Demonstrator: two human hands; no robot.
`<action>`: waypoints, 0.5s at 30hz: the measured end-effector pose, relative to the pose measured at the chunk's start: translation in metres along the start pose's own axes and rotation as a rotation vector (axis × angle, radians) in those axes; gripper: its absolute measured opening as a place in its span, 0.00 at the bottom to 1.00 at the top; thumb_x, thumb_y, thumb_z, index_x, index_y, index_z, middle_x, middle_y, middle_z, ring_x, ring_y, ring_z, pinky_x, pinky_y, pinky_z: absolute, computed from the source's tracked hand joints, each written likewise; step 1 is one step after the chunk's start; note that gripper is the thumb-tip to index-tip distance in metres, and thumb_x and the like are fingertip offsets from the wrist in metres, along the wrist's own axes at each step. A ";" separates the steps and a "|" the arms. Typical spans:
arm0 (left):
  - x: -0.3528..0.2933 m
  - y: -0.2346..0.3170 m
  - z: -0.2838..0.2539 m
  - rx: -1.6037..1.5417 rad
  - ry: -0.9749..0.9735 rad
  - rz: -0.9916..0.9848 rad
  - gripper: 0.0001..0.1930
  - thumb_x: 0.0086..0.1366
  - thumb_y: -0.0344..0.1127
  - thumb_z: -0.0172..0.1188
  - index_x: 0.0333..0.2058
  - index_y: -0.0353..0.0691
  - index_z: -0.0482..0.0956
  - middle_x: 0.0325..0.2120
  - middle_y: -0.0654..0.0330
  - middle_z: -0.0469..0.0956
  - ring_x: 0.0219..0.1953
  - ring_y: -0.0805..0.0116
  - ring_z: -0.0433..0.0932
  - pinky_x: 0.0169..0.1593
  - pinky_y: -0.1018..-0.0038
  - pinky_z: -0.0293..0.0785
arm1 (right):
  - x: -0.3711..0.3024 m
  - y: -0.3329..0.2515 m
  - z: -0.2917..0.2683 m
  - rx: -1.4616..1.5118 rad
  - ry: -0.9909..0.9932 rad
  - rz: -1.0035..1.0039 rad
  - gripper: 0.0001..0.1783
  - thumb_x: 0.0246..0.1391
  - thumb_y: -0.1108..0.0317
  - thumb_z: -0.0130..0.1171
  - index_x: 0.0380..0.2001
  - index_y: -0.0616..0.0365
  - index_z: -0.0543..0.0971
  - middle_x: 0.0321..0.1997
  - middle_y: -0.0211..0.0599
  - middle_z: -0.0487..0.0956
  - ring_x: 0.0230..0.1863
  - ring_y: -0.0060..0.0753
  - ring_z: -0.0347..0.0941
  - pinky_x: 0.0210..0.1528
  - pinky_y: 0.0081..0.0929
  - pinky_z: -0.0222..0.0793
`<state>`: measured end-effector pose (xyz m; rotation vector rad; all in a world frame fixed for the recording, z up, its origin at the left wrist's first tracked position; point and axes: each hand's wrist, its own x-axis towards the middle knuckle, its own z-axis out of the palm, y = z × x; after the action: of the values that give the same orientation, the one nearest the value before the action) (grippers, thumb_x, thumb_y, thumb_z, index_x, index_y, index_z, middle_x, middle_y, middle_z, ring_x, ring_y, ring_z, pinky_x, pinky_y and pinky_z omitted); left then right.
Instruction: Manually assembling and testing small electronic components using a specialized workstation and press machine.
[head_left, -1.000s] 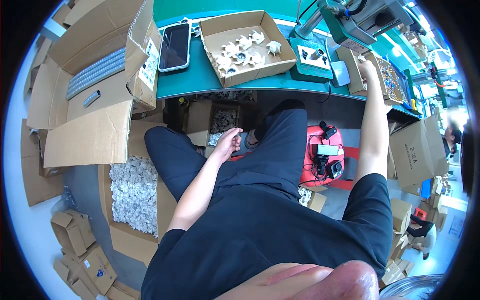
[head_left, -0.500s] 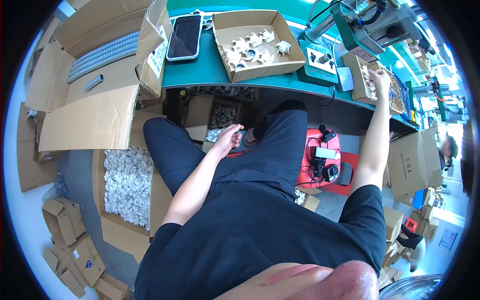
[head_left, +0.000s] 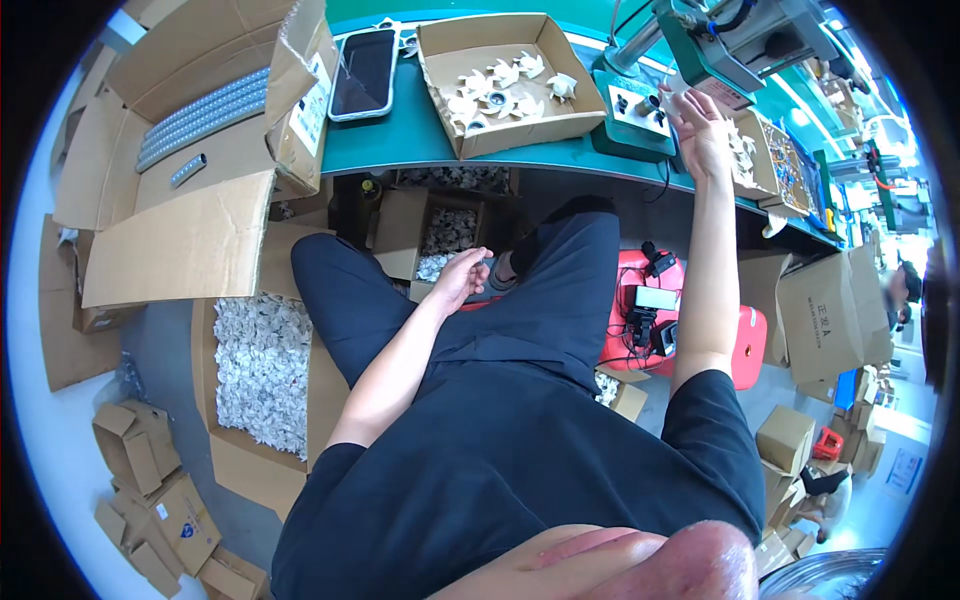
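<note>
My right hand [head_left: 702,135] reaches over the bench beside the green press fixture [head_left: 632,128], below the press head [head_left: 705,70]. Its fingers are bent together next to the fixture's pale top plate; what they hold is too small to make out. Above my lap, my left hand [head_left: 462,280] has its fingers curled, with a small dark spot at the fingertips that I cannot name. White fan impellers [head_left: 500,100] lie in a shallow cardboard tray [head_left: 530,141] left of the fixture. More white parts [head_left: 741,158] sit in a box right of my right hand.
A phone [head_left: 364,75] lies left of the tray. An open carton [head_left: 180,240] with grey ribbed strips [head_left: 205,118] stands at far left. Below is a carton of white parts [head_left: 262,375]. A red stool [head_left: 625,335] carries cables and small devices. A large carton [head_left: 832,310] stands at right.
My right hand has moved left, from the box of white parts to the press fixture. My left hand stays curled above my lap. More of the red stool shows.
</note>
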<state>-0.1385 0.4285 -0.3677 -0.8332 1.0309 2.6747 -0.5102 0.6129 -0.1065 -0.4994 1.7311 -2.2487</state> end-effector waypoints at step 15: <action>0.003 0.000 -0.006 -0.093 0.005 0.018 0.13 0.74 0.47 0.54 0.45 0.45 0.76 0.23 0.68 0.72 0.24 0.79 0.70 0.29 0.80 0.67 | 0.011 -0.005 0.009 -0.181 -0.226 0.113 0.13 0.63 0.72 0.60 0.47 0.70 0.80 0.51 0.48 0.82 0.56 0.35 0.77 0.60 0.28 0.71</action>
<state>-0.1377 0.4244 -0.3732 -0.8521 0.9260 2.7550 -0.5161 0.6022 -0.0981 -0.6489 1.8038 -1.8892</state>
